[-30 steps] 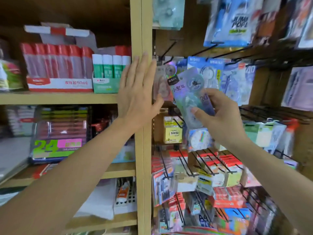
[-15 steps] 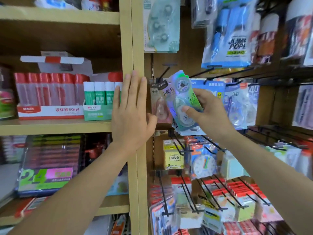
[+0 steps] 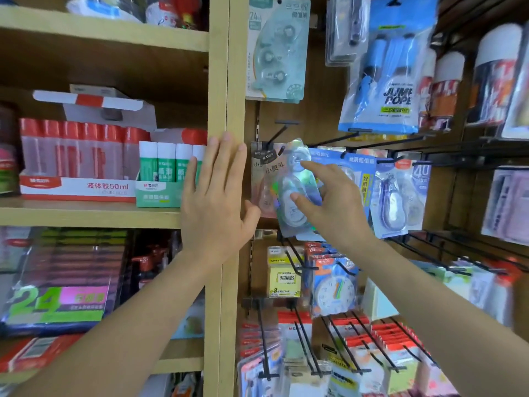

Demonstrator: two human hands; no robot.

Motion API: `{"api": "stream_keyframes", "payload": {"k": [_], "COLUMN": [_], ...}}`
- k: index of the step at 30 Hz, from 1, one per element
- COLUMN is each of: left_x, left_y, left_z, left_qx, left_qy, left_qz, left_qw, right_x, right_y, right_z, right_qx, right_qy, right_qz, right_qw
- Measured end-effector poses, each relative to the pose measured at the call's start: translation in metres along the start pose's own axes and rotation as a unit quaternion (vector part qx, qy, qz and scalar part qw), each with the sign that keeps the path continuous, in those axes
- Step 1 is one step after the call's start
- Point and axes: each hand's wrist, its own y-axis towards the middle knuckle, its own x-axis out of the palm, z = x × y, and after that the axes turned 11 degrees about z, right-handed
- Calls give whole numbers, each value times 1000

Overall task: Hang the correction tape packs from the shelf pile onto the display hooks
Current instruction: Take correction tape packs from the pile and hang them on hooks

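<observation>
A: Head view: what are the hands doing?
B: The left hand (image 3: 213, 196) lies flat, fingers spread, on the wooden post (image 3: 226, 81). The right hand (image 3: 329, 199) pinches a tape pack (image 3: 294, 190) with forefinger and thumb.
A: Where is the pack?
B: Tilted at the hook (image 3: 279, 136), in front of another hanging pack (image 3: 262, 179), beside the glue shelf (image 3: 86, 216).

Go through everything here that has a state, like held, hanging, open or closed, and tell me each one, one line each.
Left hand: open, flat against the wooden shelf post.
Right hand: fingers pinching the shiny holographic correction tape pack.
Shiny holographic correction tape pack: held, tilted, top at the black display hook; whether threaded is unclear.
Pale green correction tape card: hanging.
Blue jump rope bag: hanging.
Red-and-white glue carton: lid flap open.
</observation>
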Motion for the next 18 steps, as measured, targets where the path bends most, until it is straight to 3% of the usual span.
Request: {"api": "stream_keyframes", "payload": {"k": [3, 6, 8, 12, 18], "left_x": [1, 2, 2, 3, 4], "left_y": [-2, -6, -9, -11, -15], "left_z": [1, -1, -3, -4, -6], "left_qx": [-10, -12, -18, -18, -19], "left_qy": [-10, -31, -47, -74, -91], "left_qz": [-1, 15, 29, 48, 52], "left_qw": [1000, 999, 998, 996, 994], "right_x": [-1, -1, 1, 11, 27], "right_y": [-6, -9, -6, 5, 21], "right_z": [-1, -3, -7, -7, 1], "right_qx": [-69, -214, -274, -294, -320], "right_qy": [-99, -270, -322, -366, -400], "right_qz": [-26, -23, -49, -122, -150], "right_qw": [992, 938, 905, 875, 846]}}
